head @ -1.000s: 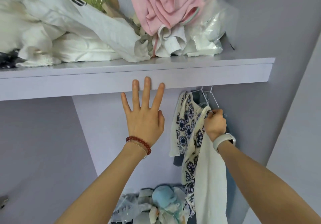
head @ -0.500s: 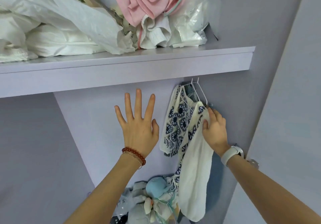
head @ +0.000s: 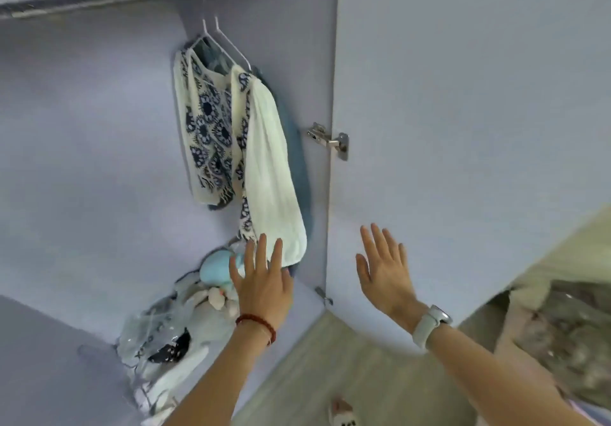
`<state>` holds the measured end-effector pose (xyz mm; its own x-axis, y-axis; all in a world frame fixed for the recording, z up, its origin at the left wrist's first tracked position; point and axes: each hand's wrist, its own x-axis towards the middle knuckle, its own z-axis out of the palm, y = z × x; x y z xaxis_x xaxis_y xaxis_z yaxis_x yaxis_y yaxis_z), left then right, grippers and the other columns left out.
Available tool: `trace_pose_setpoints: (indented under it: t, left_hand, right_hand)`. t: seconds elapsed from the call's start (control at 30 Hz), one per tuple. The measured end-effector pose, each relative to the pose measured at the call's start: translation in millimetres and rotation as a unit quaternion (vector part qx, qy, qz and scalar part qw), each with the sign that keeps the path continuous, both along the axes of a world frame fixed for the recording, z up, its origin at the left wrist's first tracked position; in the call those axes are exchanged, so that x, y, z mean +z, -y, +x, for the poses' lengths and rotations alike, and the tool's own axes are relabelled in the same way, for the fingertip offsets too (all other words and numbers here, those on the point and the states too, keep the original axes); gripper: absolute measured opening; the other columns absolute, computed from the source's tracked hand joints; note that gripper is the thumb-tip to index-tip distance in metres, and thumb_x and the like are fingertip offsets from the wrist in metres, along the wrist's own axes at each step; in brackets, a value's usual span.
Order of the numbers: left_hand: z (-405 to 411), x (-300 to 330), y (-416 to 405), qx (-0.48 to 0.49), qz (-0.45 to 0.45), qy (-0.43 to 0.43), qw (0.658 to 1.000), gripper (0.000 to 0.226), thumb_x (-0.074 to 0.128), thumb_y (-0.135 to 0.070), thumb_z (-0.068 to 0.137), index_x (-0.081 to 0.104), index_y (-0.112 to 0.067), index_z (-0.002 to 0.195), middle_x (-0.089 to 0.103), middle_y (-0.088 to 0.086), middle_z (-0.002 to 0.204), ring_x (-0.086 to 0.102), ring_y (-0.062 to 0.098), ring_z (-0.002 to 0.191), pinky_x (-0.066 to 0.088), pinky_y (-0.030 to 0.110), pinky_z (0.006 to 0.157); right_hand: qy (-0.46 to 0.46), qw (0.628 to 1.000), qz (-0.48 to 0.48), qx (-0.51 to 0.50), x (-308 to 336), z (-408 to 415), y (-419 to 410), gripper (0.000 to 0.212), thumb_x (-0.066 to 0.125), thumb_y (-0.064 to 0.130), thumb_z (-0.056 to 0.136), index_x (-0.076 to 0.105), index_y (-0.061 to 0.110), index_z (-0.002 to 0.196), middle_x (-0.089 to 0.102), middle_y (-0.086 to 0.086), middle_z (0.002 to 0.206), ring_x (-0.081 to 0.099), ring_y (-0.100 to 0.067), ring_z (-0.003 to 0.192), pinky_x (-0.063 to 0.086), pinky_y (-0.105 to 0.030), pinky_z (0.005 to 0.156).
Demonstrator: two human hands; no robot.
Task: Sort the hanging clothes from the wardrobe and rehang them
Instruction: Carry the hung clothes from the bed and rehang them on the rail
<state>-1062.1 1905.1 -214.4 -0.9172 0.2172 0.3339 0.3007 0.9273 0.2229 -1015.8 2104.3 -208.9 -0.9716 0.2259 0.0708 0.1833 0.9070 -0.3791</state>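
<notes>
A cream garment with a dark blue pattern (head: 211, 128) hangs on white wire hangers (head: 228, 43) from the wardrobe rail (head: 99, 0), with a plain cream cloth (head: 271, 174) draped over its right side and a blue garment behind. My left hand (head: 263, 280) is spread flat, fingers straight, below the cloth's lower end, holding nothing. My right hand (head: 383, 270) is also spread with straight fingers in front of the wardrobe door (head: 463, 95), holding nothing.
On the wardrobe floor lies a heap with a light blue soft toy (head: 216, 267) and clear plastic bags (head: 155, 336). A metal hinge (head: 329, 141) joins the open door to the side wall. Wood-look flooring (head: 347, 376) lies below.
My right hand has let go of the hanging garment and dropped away to the right. Both hands have lowered. The view has tilted down, so the upper shelf is out of sight.
</notes>
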Motion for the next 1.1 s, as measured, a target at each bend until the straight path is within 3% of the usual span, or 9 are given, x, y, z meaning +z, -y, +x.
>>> trace_pose_setpoints:
  t: [0.17, 0.43, 0.63, 0.87, 1.0, 1.1]
  left_hand:
    - [81.0, -66.7, -46.0, -0.135, -0.06, 0.172, 0.974, 0.052, 0.041, -0.029, 0.093, 0.028, -0.024, 0.143, 0.017, 0.005, 0.154, 0.012, 0.023, 0.142, 0.006, 0.053, 0.111]
    - [225.9, -94.9, -150.6, -0.415, -0.137, 0.214, 0.874, 0.05, 0.035, -0.03, 0.094, 0.028, -0.022, 0.143, 0.021, 0.006, 0.152, 0.018, 0.025, 0.14, 0.014, 0.047, 0.111]
    - [353.8, -107.1, -215.9, -0.579, -0.201, 0.217, 0.76, 0.051, 0.035, -0.029, 0.095, 0.026, -0.02, 0.144, 0.019, 0.006, 0.153, 0.014, 0.025, 0.141, 0.019, 0.048, 0.112]
    - [531.5, -133.5, -278.2, -0.699, -0.296, 0.236, 0.607, 0.052, 0.032, -0.028, 0.096, 0.018, -0.023, 0.146, 0.012, 0.002, 0.155, 0.007, 0.02, 0.142, 0.01, 0.044, 0.115]
    - [617.2, -151.2, -301.0, -0.743, -0.32, 0.214, 0.547, 0.051, 0.033, -0.027, 0.096, 0.02, -0.022, 0.145, 0.012, 0.003, 0.154, 0.006, 0.02, 0.142, 0.006, 0.039, 0.116]
    - [668.0, -169.1, -313.5, -0.769, -0.341, 0.194, 0.505, 0.054, 0.033, -0.027, 0.096, 0.015, -0.024, 0.146, 0.003, 0.001, 0.156, -0.001, 0.02, 0.143, 0.005, 0.044, 0.116]
  right_hand:
    - [0.11, 0.979, -0.038, -0.165, -54.6, 146.2, -15.3, 0.052, 0.024, 0.032, 0.099, 0.007, 0.023, 0.147, 0.003, 0.0, 0.156, -0.002, -0.019, 0.143, 0.0, -0.044, 0.115]
    - [0.142, 0.875, -0.104, -0.451, -95.1, 359.9, -27.5, 0.05, 0.027, 0.028, 0.098, 0.016, 0.019, 0.146, 0.014, -0.005, 0.155, 0.006, -0.022, 0.143, 0.006, -0.045, 0.116]
    - [0.11, 0.744, -0.148, -0.642, -121.8, 507.3, -18.5, 0.046, 0.036, 0.022, 0.097, 0.031, 0.009, 0.141, 0.033, -0.012, 0.146, 0.026, -0.027, 0.136, 0.021, -0.042, 0.112]
    - [0.068, 0.554, -0.213, -0.802, -164.2, 697.8, -18.8, 0.037, 0.041, 0.006, 0.093, 0.043, -0.006, 0.128, 0.046, -0.027, 0.13, 0.041, -0.04, 0.12, 0.027, -0.042, 0.101]
    - [0.073, 0.472, -0.216, -0.852, -190.3, 797.5, -22.2, 0.034, 0.044, 0.001, 0.088, 0.046, -0.011, 0.12, 0.047, -0.031, 0.126, 0.043, -0.044, 0.116, 0.031, -0.048, 0.1]
    - [0.09, 0.416, -0.218, -0.878, -207.6, 866.1, -28.6, 0.035, 0.045, 0.0, 0.085, 0.045, -0.013, 0.118, 0.047, -0.033, 0.122, 0.044, -0.046, 0.111, 0.034, -0.051, 0.096]
